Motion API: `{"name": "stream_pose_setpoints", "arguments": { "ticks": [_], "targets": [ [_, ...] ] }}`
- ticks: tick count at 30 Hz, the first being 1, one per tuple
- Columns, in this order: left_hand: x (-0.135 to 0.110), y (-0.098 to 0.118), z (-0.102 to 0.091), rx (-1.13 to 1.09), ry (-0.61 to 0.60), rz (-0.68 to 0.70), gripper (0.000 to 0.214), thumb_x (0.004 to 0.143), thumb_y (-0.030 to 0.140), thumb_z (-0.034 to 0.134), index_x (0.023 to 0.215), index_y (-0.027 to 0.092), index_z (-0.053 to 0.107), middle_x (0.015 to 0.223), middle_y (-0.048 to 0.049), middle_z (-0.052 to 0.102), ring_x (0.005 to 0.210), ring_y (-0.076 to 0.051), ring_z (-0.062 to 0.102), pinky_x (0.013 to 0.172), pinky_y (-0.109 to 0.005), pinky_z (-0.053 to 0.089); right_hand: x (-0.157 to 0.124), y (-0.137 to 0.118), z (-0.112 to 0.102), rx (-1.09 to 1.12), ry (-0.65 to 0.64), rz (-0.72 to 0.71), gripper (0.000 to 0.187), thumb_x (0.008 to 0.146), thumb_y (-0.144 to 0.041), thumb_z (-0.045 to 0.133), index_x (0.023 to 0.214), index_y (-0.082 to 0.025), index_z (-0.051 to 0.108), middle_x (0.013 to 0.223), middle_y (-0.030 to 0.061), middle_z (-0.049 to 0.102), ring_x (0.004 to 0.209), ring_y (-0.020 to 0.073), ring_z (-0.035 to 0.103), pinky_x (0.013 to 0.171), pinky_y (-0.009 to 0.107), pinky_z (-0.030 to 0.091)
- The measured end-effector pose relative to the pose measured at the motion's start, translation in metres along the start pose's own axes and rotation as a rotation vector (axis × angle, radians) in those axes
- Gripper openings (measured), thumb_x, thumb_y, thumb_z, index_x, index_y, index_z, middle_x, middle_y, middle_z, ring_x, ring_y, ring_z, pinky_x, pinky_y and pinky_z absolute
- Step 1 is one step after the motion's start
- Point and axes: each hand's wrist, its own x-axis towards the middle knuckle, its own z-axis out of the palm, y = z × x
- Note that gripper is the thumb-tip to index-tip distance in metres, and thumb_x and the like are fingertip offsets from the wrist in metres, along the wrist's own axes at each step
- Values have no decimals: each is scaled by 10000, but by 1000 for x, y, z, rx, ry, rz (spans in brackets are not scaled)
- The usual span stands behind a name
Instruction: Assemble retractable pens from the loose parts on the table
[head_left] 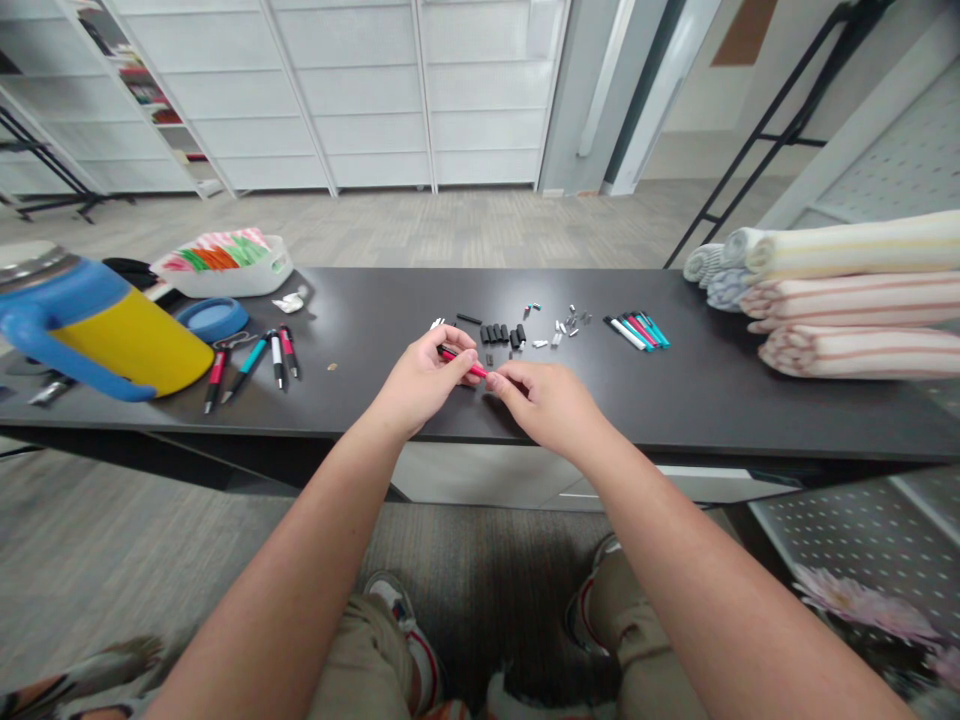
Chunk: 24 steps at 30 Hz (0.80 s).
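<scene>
Slim red-and-black plastic pen (pixel 478 370) is up between my hands, over the near middle of the dark desk (pixel 375 310). Left grip (pixel 429 375)'s got it between thumb and fingers, right grip (pixel 551 402)'s pinching its right end. Just beyond: short black tubes (pixel 494 334). White, pink and teal pen barrels (pixel 640 327) lie off right.

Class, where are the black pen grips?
In the head view, the black pen grips lie near centre, on the table, beyond the left hand and right hand.
</scene>
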Motion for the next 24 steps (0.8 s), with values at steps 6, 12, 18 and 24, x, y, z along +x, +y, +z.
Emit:
{"name": "stream_pose_setpoints", "arguments": {
  "ticks": [6,12,18,24],
  "targets": [
    [-1,3,1,-72,-40,14,217,919,277,745,1060,183,609,884,-7,685,794,-126,727,826,-303,623,2,4,-1,43,-27,14,366,1080,-413,491,942,-236,779,851,26,775,767,178,658,668,281,339],
    [-2,3,1,-127,-18,23,540,879,359,818,1273,222,475,901,-5,727,786,-152,746,826,-331,619,3,7,-1,169,30,27,392,1071,-460,493,953,-228,787,817,15,754,750,171,641,695,270,376],
    [-2,2,2,-86,11,40,463,880,380,811,1203,199,532,999,-59,762,905,-170,754,851,-320,606,3,5,-2,183,14,45,406,1070,-475,487,991,-220,792,723,2,726,673,163,623,660,270,375],
    [0,2,1,-144,120,57,571,859,424,833,1224,230,439,940,-27,772,811,-147,738,807,-301,580,2,8,-1,263,-11,43,603,1099,-554,408,720,-207,725,878,29,803,708,150,671,680,272,415]
  ]
}}
